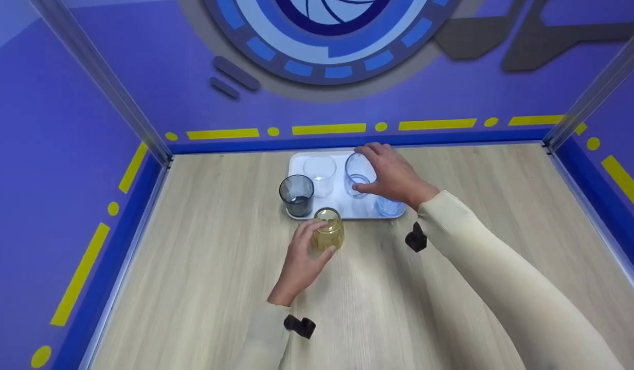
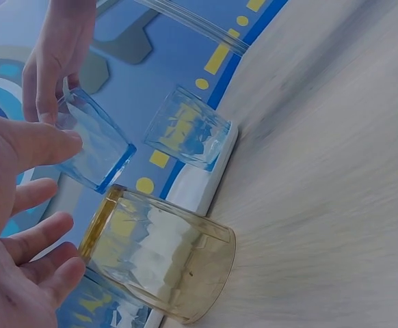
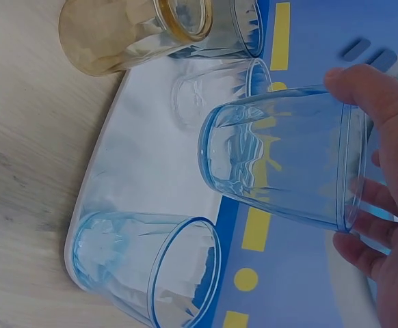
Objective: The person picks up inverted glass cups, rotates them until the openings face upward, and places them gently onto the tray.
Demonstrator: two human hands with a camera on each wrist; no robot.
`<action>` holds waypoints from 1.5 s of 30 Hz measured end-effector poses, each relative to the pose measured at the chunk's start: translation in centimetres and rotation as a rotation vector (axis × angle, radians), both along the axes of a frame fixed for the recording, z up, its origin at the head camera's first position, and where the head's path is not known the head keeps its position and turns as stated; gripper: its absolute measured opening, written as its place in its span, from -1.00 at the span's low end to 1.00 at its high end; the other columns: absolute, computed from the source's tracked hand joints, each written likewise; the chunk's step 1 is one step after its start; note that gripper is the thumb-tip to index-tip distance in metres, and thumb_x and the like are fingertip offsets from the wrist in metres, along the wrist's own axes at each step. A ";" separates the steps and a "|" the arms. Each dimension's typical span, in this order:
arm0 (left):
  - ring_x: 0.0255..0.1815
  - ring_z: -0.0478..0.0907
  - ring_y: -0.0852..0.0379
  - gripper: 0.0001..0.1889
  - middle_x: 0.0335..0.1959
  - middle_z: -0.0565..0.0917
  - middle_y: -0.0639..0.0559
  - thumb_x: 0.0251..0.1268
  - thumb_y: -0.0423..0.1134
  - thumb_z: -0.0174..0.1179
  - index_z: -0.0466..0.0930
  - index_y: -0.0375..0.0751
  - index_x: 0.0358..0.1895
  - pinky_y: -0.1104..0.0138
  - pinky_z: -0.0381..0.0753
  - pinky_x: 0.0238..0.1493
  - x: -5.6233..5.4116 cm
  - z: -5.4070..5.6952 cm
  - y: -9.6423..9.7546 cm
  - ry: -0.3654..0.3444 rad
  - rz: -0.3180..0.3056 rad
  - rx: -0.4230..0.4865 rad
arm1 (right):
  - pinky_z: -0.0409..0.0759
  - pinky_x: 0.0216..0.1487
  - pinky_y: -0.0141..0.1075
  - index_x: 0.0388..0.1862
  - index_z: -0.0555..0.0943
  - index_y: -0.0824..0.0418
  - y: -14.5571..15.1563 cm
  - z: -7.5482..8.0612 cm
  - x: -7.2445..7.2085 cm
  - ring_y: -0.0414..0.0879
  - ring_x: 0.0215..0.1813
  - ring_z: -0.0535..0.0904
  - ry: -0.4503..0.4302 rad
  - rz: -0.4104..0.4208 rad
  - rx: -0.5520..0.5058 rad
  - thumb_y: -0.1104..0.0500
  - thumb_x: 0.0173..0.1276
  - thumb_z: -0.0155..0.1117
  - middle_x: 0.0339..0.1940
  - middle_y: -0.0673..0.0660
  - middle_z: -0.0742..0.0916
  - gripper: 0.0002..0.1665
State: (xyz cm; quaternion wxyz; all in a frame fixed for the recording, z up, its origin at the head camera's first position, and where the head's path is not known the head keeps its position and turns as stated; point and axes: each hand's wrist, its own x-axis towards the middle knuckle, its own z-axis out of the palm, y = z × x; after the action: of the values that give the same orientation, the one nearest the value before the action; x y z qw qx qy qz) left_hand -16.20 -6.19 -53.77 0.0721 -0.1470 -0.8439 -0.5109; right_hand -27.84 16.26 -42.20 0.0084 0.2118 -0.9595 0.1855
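My right hand (image 1: 396,174) grips a blue glass (image 3: 281,160) by its rim, thumb on one side and fingers on the other. The glass is over the back right of a white tray (image 1: 337,208), its thick base facing down. My left hand (image 1: 304,254) is around the top of an amber glass (image 2: 165,253), fingers spread and thumb apart from it; whether a fingertip touches it I cannot tell. This amber glass stands upside down on the table just before the tray, thick base uppermost.
On the tray stand a grey glass (image 1: 297,198) at front left, a clear glass (image 1: 320,177) behind it and a light blue glass (image 3: 144,260) at front right. The wooden table (image 1: 203,257) meets blue-purple panel walls (image 1: 142,82) at the back and sides.
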 end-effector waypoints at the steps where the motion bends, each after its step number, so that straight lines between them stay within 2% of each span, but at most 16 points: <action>1: 0.35 0.36 -0.02 -0.49 0.25 0.44 -0.05 0.14 -0.27 0.35 0.47 -0.17 0.20 0.03 0.34 0.38 0.0 0.0 0.0 0.000 0.002 -0.003 | 0.33 0.41 0.07 0.39 0.33 0.11 0.0 -0.1 -0.1 0.15 0.37 0.32 0.000 -0.001 -0.002 -0.15 0.11 0.46 0.38 0.18 0.44 -0.08; 7: 0.36 0.34 -0.04 -0.49 0.27 0.42 -0.08 0.14 -0.26 0.35 0.48 -0.17 0.19 0.01 0.34 0.38 -0.1 0.0 0.1 0.000 0.006 -0.006 | 0.30 0.42 0.08 0.39 0.32 0.14 -0.2 -0.8 -0.5 0.18 0.36 0.33 0.009 0.008 0.008 -0.15 0.12 0.46 0.36 0.21 0.45 -0.07; 19: 0.41 0.29 -0.06 -0.49 0.33 0.37 -0.09 0.16 -0.27 0.34 0.46 -0.13 0.21 -0.02 0.34 0.37 -0.2 -0.3 0.1 -0.014 0.010 -0.006 | 0.31 0.42 0.07 0.36 0.35 0.15 -0.9 -2.1 -1.2 0.14 0.43 0.31 -0.013 -0.025 0.024 -0.15 0.10 0.47 0.38 0.21 0.45 -0.08; 26: 0.43 0.25 -0.10 -0.48 0.37 0.33 -0.10 0.19 -0.24 0.33 0.45 -0.12 0.24 -0.04 0.34 0.36 -0.3 -0.5 0.1 -0.019 0.004 -0.006 | 0.31 0.42 0.08 0.38 0.33 0.17 -0.8 -2.8 -1.8 0.15 0.44 0.31 0.004 -0.046 0.034 -0.17 0.10 0.47 0.39 0.24 0.43 -0.06; 32: 0.45 0.24 -0.10 -0.47 0.38 0.32 -0.11 0.19 -0.23 0.32 0.44 -0.13 0.25 -0.03 0.32 0.38 -0.5 -0.5 0.1 -0.018 0.010 -0.001 | 0.28 0.45 0.08 0.40 0.31 0.16 -1.3 -3.1 -2.3 0.15 0.47 0.26 -0.041 -0.074 0.036 -0.17 0.11 0.46 0.44 0.23 0.38 -0.05; 45: 0.47 0.21 -0.11 -0.48 0.41 0.29 -0.09 0.20 -0.22 0.32 0.44 -0.09 0.25 -0.04 0.32 0.38 -0.4 -1.1 0.3 -0.035 0.021 0.012 | 0.26 0.45 0.10 0.37 0.33 0.17 -1.4 -4.0 -3.3 0.16 0.45 0.28 -0.046 -0.098 0.036 -0.11 0.11 0.47 0.42 0.22 0.41 -0.09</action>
State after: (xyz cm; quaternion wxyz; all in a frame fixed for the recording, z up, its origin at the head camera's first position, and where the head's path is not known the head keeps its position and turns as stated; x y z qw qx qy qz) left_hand -16.60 -5.87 -54.84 0.0635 -0.1289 -0.8435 -0.5176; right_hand -31.19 14.91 -46.16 -0.0084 0.1602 -0.9719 0.1723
